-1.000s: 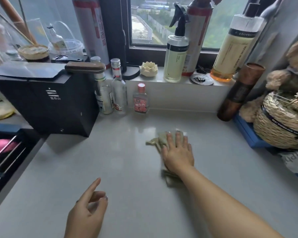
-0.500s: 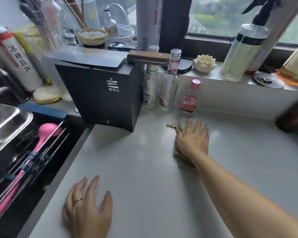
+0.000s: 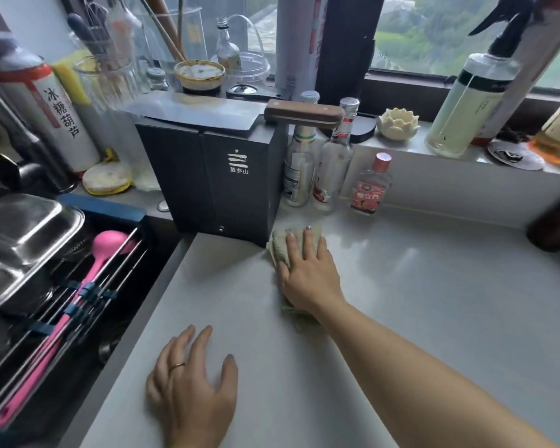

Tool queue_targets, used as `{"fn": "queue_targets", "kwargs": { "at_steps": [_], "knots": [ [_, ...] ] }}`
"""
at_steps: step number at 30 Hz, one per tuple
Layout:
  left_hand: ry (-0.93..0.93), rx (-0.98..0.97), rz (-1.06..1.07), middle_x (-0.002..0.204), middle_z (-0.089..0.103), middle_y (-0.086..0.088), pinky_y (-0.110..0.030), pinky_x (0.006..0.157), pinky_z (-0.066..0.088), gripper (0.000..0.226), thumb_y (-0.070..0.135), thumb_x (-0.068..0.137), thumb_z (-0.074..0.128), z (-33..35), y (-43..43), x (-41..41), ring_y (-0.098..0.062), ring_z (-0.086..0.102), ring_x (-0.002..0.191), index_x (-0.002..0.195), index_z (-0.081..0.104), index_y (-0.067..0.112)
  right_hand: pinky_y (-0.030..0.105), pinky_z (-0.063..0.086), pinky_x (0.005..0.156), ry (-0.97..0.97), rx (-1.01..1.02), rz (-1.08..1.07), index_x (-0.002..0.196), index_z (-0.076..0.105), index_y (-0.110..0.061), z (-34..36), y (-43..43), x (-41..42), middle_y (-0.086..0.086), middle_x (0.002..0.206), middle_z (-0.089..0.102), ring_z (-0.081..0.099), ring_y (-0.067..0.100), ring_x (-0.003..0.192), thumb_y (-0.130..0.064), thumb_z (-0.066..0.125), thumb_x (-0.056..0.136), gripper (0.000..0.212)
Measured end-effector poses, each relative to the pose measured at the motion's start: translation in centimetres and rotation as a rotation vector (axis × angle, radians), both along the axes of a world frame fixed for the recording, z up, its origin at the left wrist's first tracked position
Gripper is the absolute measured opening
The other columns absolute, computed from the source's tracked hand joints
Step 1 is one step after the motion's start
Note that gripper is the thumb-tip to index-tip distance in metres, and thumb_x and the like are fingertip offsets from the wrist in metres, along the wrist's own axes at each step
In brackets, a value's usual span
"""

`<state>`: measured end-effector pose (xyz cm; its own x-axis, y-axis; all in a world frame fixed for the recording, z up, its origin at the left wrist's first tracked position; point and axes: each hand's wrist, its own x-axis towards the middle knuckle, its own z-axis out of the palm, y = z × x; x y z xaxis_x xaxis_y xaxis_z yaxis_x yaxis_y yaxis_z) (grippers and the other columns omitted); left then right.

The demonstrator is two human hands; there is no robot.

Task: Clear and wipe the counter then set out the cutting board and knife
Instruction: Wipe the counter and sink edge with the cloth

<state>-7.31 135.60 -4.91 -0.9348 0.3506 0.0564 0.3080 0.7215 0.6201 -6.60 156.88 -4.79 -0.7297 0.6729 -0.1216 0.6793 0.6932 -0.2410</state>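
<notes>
- The right hand [image 3: 307, 273] lies palm-down on a pale green cloth [image 3: 280, 245], fingers [image 3: 309, 244] spread flat and pressing it onto the worktop [image 3: 434, 302]; nothing is gripped, the cloth is only held under the palm.
- The cloth sits near the worktop's back edge, touching or just beside the front right corner of a black box [image 3: 220, 179], with its folds showing past the fingertips and at the wrist.
- The left hand [image 3: 191, 389] rests flat near the worktop's front left edge, fingers released and spread, holding nothing; a ring shows on one finger.
- The knife [image 3: 227, 113], a broad cleaver with a brown wooden handle, lies flat on top of the black box, the handle jutting out past the box's right side.
- Three small bottles [image 3: 333, 163] stand in a row at the back edge, just right of the box; the one with the red cap is furthest right.
- A spray bottle [image 3: 469, 101] and a cream lotus-shaped piece [image 3: 398, 122] stand on the window sill behind.
- Beyond the worktop's left edge lies a sink with a metal tray [image 3: 23, 240] and a pink ladle [image 3: 101, 253] on a rack.
- No cutting board can be made out.
</notes>
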Motion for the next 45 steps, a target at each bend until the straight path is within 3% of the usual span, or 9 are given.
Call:
{"fn": "queue_targets", "kwargs": {
  "at_steps": [5, 11, 14, 16, 21, 24, 30, 40, 45],
  "knots": [
    [-0.022, 0.035, -0.010, 0.133, 0.053, -0.008, -0.046, 0.106, 0.018, 0.057, 0.035, 0.062, 0.047, 0.1, -0.4, 0.2, -0.030, 0.035, 0.128, 0.114, 0.060, 0.016, 0.039, 0.004, 0.121, -0.015, 0.002, -0.049, 0.147, 0.003, -0.031, -0.1, 0.2, 10.3, 0.003, 0.159, -0.007, -0.004, 0.027, 0.146, -0.049, 0.022, 0.094, 0.060],
    [-0.020, 0.090, -0.007, 0.129, 0.056, -0.010, -0.047, 0.105, 0.020, 0.055, 0.032, 0.062, 0.047, -0.1, -0.6, 0.2, -0.031, 0.036, 0.126, 0.112, 0.061, 0.014, 0.043, 0.005, 0.118, -0.060, 0.010, -0.698, 0.149, 0.010, -0.021, 0.8, 4.3, 28.7, 0.013, 0.158, -0.001, 0.002, 0.034, 0.145, -0.040, 0.028, 0.096, 0.059],
    [-0.033, 0.095, -0.013, 0.129, 0.056, -0.009, -0.047, 0.106, 0.020, 0.055, 0.033, 0.062, 0.046, 0.1, -0.7, 0.3, -0.031, 0.036, 0.127, 0.112, 0.059, 0.015, 0.043, 0.005, 0.118, -0.076, 0.024, -0.863, 0.149, 0.010, -0.018, 1.1, 3.3, 29.4, 0.017, 0.158, 0.002, 0.005, 0.038, 0.144, -0.038, 0.028, 0.096, 0.059],
    [-0.045, 0.092, -0.014, 0.130, 0.056, -0.009, -0.047, 0.106, 0.020, 0.056, 0.034, 0.062, 0.045, 0.4, -0.8, 0.5, -0.030, 0.035, 0.127, 0.114, 0.058, 0.016, 0.042, 0.004, 0.118, -0.066, 0.030, -0.796, 0.148, 0.007, -0.021, 1.0, 0.6, 25.9, 0.015, 0.158, 0.001, 0.004, 0.038, 0.144, -0.037, 0.028, 0.095, 0.059],
    [-0.095, 0.144, -0.081, 0.131, 0.053, -0.013, -0.051, 0.107, 0.022, 0.060, 0.034, 0.064, 0.042, 1.2, -0.2, 2.3, -0.033, 0.033, 0.127, 0.120, 0.053, 0.018, 0.041, -0.003, 0.118, 0.037, -0.012, -0.174, 0.148, 0.004, -0.030, 0.1, -9.9, 16.6, 0.008, 0.159, -0.007, -0.008, 0.031, 0.145, -0.041, 0.032, 0.091, 0.064],
    [-0.125, 0.180, -0.191, 0.132, 0.053, -0.013, -0.049, 0.108, 0.025, 0.060, 0.034, 0.065, 0.042, 1.7, 1.2, 5.5, -0.034, 0.036, 0.126, 0.122, 0.052, 0.018, 0.041, -0.007, 0.118, 0.036, -0.073, -0.085, 0.147, 0.004, -0.033, 0.3, -10.5, 17.0, 0.002, 0.158, -0.011, -0.012, 0.028, 0.145, -0.041, 0.030, 0.092, 0.062],
    [-0.132, 0.150, -0.383, 0.123, 0.059, -0.012, -0.045, 0.104, 0.028, 0.058, 0.030, 0.062, 0.046, 2.2, 4.0, 14.6, -0.034, 0.044, 0.120, 0.117, 0.057, 0.015, 0.040, 0.000, 0.118, 0.057, -0.040, -0.310, 0.147, 0.007, -0.036, 0.0, -5.0, 27.4, -0.002, 0.159, -0.006, -0.006, 0.023, 0.146, -0.046, 0.029, 0.092, 0.059],
    [-0.086, 0.044, -0.620, 0.125, 0.058, -0.011, -0.050, 0.103, 0.025, 0.055, 0.032, 0.066, 0.045, 1.7, 6.8, 26.5, -0.034, 0.042, 0.123, 0.118, 0.057, 0.019, 0.038, 0.004, 0.118, -0.039, -0.011, -0.987, 0.148, 0.009, -0.029, 1.0, 0.9, 58.0, 0.003, 0.159, -0.002, 0.002, 0.032, 0.145, -0.038, 0.030, 0.096, 0.057],
    [-0.073, 0.014, -0.617, 0.127, 0.056, -0.009, -0.049, 0.104, 0.022, 0.054, 0.034, 0.068, 0.041, 1.2, 6.4, 29.0, -0.032, 0.038, 0.125, 0.119, 0.056, 0.020, 0.040, 0.005, 0.121, -0.122, -0.017, -0.873, 0.148, 0.003, -0.028, 1.3, -2.5, 54.7, 0.009, 0.159, -0.004, -0.001, 0.032, 0.145, -0.036, 0.025, 0.094, 0.060]
  ]
}}
